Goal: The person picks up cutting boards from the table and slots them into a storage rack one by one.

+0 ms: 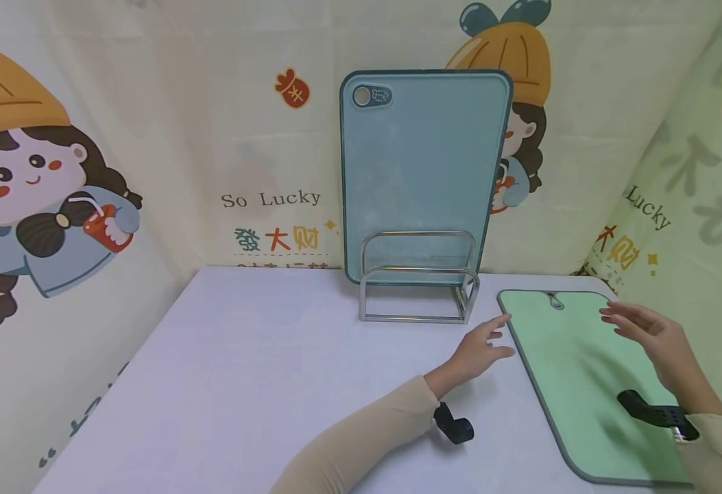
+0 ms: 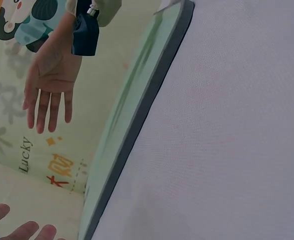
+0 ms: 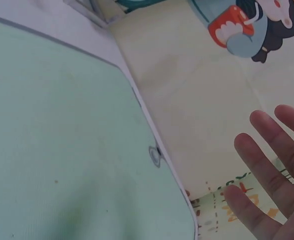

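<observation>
A light green cutting board (image 1: pixel 564 370) with a grey rim and a small hanging hole lies flat on the right side of the table. Close to its left edge is my left hand (image 1: pixel 476 350), thumb and fingers spread apart and holding nothing. My right hand (image 1: pixel 659 339) hovers over the board's far right part, fingers extended and nothing in them. In the left wrist view, the board's dark side edge (image 2: pixel 136 127) runs diagonally, and the right hand (image 2: pixel 54 75) shows its palm with fingers straight. The right wrist view has the spread fingers (image 3: pixel 272 160) beyond the green surface (image 3: pixel 76 125).
A blue cutting board (image 1: pixel 425 158) stands upright in a metal wire rack (image 1: pixel 416 268) at the back of the table. White cloth covers the tabletop (image 1: pixel 262 384). Printed curtains (image 1: pixel 262 137) hang behind and along both sides. Each wrist wears a black strap (image 1: pixel 651 412).
</observation>
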Demonstrator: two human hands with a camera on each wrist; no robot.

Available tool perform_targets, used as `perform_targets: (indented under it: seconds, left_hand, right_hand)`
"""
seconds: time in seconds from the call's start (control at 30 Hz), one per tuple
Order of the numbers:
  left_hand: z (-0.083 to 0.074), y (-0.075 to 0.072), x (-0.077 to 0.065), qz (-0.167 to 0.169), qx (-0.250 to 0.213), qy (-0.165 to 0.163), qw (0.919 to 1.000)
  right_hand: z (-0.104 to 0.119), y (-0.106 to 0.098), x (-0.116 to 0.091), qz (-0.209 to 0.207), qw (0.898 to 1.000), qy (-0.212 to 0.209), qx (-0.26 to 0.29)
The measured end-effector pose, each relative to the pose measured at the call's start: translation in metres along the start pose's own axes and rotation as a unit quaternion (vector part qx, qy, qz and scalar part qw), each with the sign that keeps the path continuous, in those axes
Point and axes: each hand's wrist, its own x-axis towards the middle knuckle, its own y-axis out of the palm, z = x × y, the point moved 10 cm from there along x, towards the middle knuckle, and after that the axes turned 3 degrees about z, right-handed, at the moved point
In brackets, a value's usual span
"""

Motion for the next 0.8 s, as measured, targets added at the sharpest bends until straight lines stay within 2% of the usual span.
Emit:
perform_targets:
  seconds: [0.1,0.33,0.57,0.8]
  left_hand:
    - [0.003,0.002,-0.001,-0.002,-0.002,-0.014,0.9999]
    - [0.007,0.006,-0.001,-0.007,0.006,-0.028,0.9996]
    - [0.012,0.011,-0.001,-0.013,0.015,-0.040,0.9990]
    - [0.014,0.016,-0.001,-0.013,0.014,-0.054,0.9984]
  right_hand:
    - [-0.005,-0.002,-0.001,0.003,1.000,0.007,-0.019]
    - [-0.013,-0.003,-0.004,0.021,1.000,0.011,-0.012]
    - [-0.023,-0.007,-0.007,0.030,0.998,0.027,-0.046]
    - [-0.031,-0.011,-0.009,0.037,0.998,0.040,-0.032]
